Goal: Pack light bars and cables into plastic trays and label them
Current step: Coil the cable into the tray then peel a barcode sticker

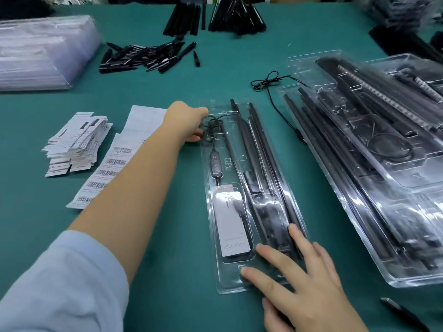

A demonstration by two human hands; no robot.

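The left hand [189,122] reaches out at full stretch to pinch the coiled cable [212,127] at the plastic tray's [230,287] eleven o'clock corner, while the right hand [300,281] lies flat, fingers spread, pressing the tray's six o'clock end beside the light bars [257,149].

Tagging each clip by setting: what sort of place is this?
Probably a factory packing bench: barcode label sheets, a stack of filled plastic trays and a pile of loose black parts on a green table.
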